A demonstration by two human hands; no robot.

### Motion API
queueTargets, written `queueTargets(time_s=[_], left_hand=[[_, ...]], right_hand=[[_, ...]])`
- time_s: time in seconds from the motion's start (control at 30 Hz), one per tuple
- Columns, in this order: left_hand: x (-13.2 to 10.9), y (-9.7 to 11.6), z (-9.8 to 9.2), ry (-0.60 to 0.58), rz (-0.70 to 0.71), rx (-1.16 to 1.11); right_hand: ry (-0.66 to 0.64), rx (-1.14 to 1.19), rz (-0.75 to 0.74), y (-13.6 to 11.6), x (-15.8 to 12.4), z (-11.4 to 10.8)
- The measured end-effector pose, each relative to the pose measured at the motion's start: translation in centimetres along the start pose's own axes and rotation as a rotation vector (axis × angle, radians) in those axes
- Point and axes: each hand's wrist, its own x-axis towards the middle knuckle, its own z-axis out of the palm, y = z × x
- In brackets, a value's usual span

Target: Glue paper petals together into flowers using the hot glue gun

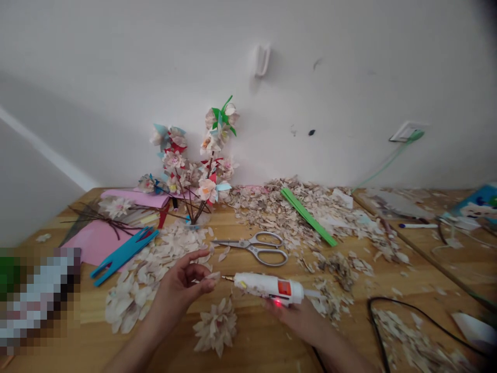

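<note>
My left hand [184, 282] pinches a small pale petal [213, 276] between thumb and finger. Wrapped around a white hot glue gun [254, 285] is my right hand [295, 318], partly hidden beneath the gun's body. The gun's metal nozzle points left, close to the petal; whether they touch I cannot tell. A red light glows on its side, and a glue stick pokes out at the back. Below the nozzle, a layered flower of pale petals [216, 327] lies on the wooden table. Silver scissors [256, 247] rest just beyond my hands.
Branches with handmade flowers [207, 189] stand by the wall. Loose petals [264, 207] cover much of the table [171, 352]. Green strips [308, 216], a blue strip [124, 255] and pink paper [97, 241] lie around. A black cable [411, 305] loops at the right.
</note>
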Motion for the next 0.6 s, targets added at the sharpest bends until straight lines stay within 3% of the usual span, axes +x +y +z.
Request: queueTargets(time_s=[0.6], left_hand=[[-0.1, -0.08, 0.11, 0.0, 0.017, 0.029]], right_hand=[[-0.033, 0.009, -0.023, -0.44, -0.07, -0.14]])
